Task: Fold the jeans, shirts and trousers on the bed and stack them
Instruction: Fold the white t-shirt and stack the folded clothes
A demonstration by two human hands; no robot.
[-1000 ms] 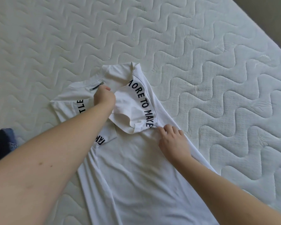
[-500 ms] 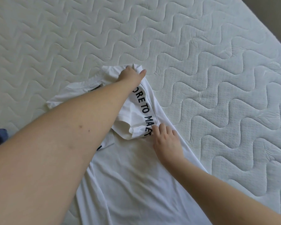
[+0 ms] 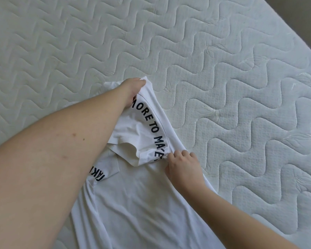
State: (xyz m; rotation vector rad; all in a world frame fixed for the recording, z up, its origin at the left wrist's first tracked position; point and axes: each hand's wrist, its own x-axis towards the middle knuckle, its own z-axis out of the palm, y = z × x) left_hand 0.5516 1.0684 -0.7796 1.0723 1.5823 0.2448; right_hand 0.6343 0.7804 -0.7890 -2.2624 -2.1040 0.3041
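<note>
- Left hand (image 3: 133,89) grips the far shoulder corner of the white shirt (image 3: 142,203).
- Right hand (image 3: 183,168) pinches the folded sleeve's edge by the black lettering.
- Shirt lies flat on the quilted bed (image 3: 223,78).

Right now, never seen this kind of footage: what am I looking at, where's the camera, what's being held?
No machine here: a person works with two bare hands. The single picture comes from a wide-angle camera worn on the head, looking forward and down. A white T-shirt with black lettering lies on a quilted white mattress. The left hand grips the far shoulder corner of the shirt. The right hand pinches the fabric at the near end of the folded-in sleeve, which lies over the shirt's body. The shirt is only partly folded.
</note>
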